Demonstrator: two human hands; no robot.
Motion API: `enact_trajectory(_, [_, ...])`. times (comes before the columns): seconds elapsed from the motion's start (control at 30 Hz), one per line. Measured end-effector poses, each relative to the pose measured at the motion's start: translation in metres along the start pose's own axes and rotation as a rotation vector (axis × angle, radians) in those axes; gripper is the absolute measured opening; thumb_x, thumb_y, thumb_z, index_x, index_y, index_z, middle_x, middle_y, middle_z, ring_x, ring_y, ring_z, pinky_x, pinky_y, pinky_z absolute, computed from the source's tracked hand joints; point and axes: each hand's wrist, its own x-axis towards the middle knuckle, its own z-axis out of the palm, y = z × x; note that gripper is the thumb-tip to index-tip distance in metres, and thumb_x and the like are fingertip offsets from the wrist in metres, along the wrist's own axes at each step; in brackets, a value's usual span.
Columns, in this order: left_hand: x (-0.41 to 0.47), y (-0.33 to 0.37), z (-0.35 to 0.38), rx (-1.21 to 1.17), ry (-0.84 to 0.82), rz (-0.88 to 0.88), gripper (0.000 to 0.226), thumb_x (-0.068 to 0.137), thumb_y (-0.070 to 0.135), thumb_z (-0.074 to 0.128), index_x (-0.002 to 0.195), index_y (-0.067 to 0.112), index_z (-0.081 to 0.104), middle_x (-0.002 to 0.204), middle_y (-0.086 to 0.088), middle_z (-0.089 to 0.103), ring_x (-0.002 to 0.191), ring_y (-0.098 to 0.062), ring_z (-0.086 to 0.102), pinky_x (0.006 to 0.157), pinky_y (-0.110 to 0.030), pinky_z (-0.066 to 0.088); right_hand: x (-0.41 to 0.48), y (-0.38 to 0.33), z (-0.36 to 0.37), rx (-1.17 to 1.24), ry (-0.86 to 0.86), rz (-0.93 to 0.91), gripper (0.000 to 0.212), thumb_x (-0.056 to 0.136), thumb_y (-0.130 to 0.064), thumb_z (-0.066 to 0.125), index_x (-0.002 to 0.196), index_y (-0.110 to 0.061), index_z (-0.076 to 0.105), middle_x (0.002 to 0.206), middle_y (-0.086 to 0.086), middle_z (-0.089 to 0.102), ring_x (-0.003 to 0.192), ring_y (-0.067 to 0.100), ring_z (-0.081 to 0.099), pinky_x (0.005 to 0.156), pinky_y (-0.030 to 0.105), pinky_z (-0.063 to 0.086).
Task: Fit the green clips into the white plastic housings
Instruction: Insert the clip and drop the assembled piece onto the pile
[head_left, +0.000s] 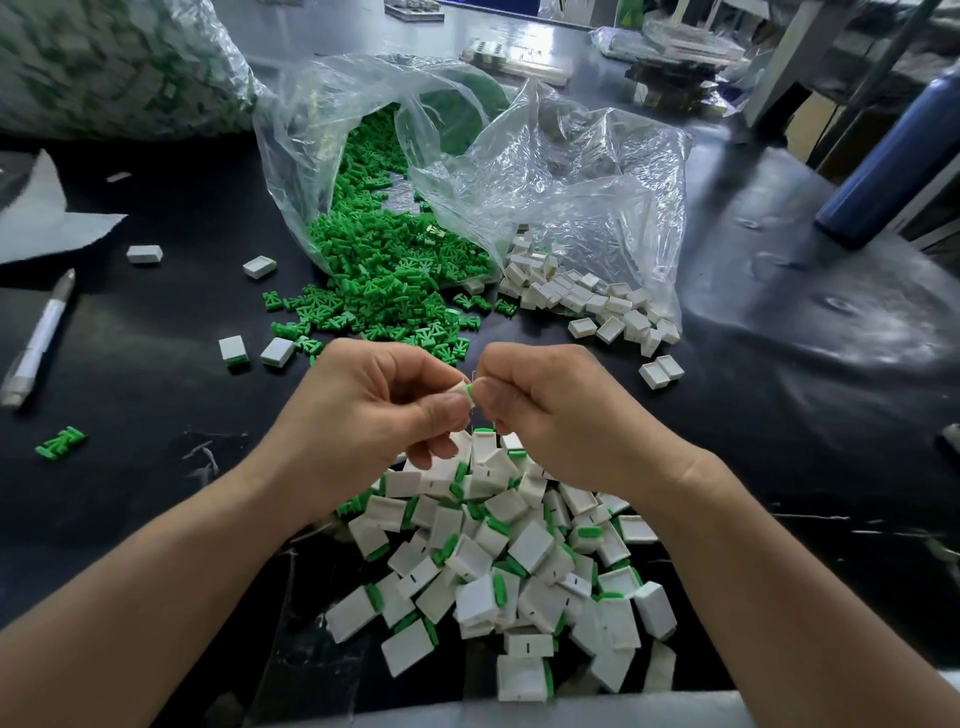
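- At your far left a pen (39, 338) lies on the dark table (156, 364), and a stray clip (61, 441) sits nearer you, well apart from the rest.
- The clear bag (322, 130) lies open on its side, with loose green clips (384, 260) spilling from its mouth toward your hands.
- Your left hand (363, 415) is curled tight. Its thumb and forefinger pinch a white housing (460, 388), held above the table at mid-view.
- A held clip (470, 396) shows only as a green edge at that housing's right end, touching it. You cannot tell how far in it sits.
- Your right hand (545, 415) is curled too, with thumb and forefinger closed on the held clip. Its other fingers are tucked under.
- Just below both hands, the finished pile (519, 561) of white housings with green ends is heaped near the table's front edge.
- Further right, a second bag (623, 182) holds empty housings (587, 301), a few of them spilled outside its mouth.
- At your far right a blue bottle (893, 156) leans.
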Motion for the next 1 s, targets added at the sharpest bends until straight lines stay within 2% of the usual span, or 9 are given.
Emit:
enact_trajectory(0.13, [0.001,-0.002,0.001,0.080,-0.007,0.017,0.002,0.071,0.005,0.067,0.072,0.007,0.069,0.061,-0.013,0.067,0.047,-0.012,0.062,0.043,-0.018,0.048,-0.001,0.000,-0.003,-0.097,-0.030,-0.049,0.045,0.092,-0.015,0.050,0.057,-0.029,0.026,0.054,-0.010,0.035,0.054,0.009,0.034,0.055,0.032,0.025])
enact_trajectory(0.33, [0.000,-0.007,0.002,0.127,-0.037,0.038,0.009,0.075,0.000,0.067,0.071,0.007,0.069,0.054,-0.008,0.064,0.046,-0.011,0.061,0.044,-0.018,0.048,-0.001,0.001,-0.002,-0.205,-0.091,-0.107,0.033,0.093,-0.016,0.049,0.065,-0.020,0.034,0.057,-0.009,0.034,0.061,0.020,0.035,0.059,0.035,0.029])
enact_trajectory(0.37, [0.001,-0.006,0.001,0.088,-0.033,0.050,0.003,0.074,0.004,0.067,0.073,0.006,0.069,0.057,-0.010,0.066,0.047,-0.011,0.061,0.045,-0.018,0.048,-0.001,0.001,-0.002,-0.152,-0.061,-0.100,0.033,0.093,-0.016,0.050,0.064,-0.022,0.035,0.057,-0.009,0.037,0.060,0.019,0.037,0.058,0.034,0.028])
enact_trajectory(0.47, [0.002,-0.003,0.000,-0.054,-0.003,0.060,0.018,0.066,0.016,0.065,0.078,0.004,0.069,0.064,-0.010,0.068,0.050,-0.011,0.062,0.045,-0.020,0.049,-0.001,0.003,-0.004,0.141,0.028,-0.037,0.029,0.093,-0.016,0.052,0.065,-0.021,0.048,0.059,-0.006,0.049,0.054,0.014,0.044,0.052,0.030,0.035])
enact_trajectory(0.57, [0.004,-0.003,0.000,-0.168,0.019,0.027,0.017,0.063,0.023,0.067,0.074,0.011,0.072,0.068,-0.006,0.071,0.059,-0.013,0.065,0.050,-0.020,0.051,-0.001,0.004,-0.006,0.512,0.049,0.084,0.037,0.087,-0.041,0.042,0.063,-0.017,0.056,0.057,-0.004,0.054,0.050,0.006,0.048,0.050,0.021,0.039])
enact_trajectory(0.67, [0.004,-0.005,-0.001,-0.235,0.017,0.024,0.026,0.056,0.029,0.070,0.077,0.014,0.075,0.076,-0.010,0.072,0.068,-0.019,0.064,0.062,-0.027,0.054,0.000,0.003,-0.004,0.753,-0.066,0.225,0.057,0.076,-0.055,0.029,0.073,-0.007,0.060,0.065,0.004,0.061,0.053,0.010,0.052,0.051,0.020,0.040])
enact_trajectory(0.77, [0.003,-0.004,-0.001,-0.272,-0.034,0.032,0.026,0.061,0.024,0.070,0.081,0.008,0.073,0.089,-0.030,0.065,0.068,-0.037,0.056,0.069,-0.043,0.052,0.002,-0.001,0.002,0.922,-0.249,0.266,0.065,0.074,-0.058,0.026,0.082,-0.002,0.058,0.071,0.007,0.062,0.057,0.014,0.053,0.052,0.021,0.039])
enact_trajectory(0.9, [0.004,-0.007,-0.002,-0.288,-0.087,0.057,0.015,0.072,0.012,0.071,0.084,0.004,0.071,0.069,-0.014,0.065,0.055,-0.027,0.054,0.057,-0.033,0.052,0.002,-0.006,0.006,1.053,-0.340,0.298,0.062,0.073,-0.057,0.028,0.087,-0.002,0.053,0.065,0.005,0.058,0.052,0.011,0.049,0.050,0.021,0.037])
enact_trajectory(1.0, [0.003,-0.006,0.001,-0.319,-0.090,0.076,0.015,0.072,0.009,0.070,0.084,0.000,0.069,0.062,-0.010,0.066,0.050,-0.021,0.060,0.054,-0.028,0.053,0.001,-0.008,0.005,1.076,-0.302,0.318,0.055,0.072,-0.057,0.031,0.076,-0.005,0.051,0.058,0.002,0.052,0.049,0.010,0.044,0.048,0.020,0.035])
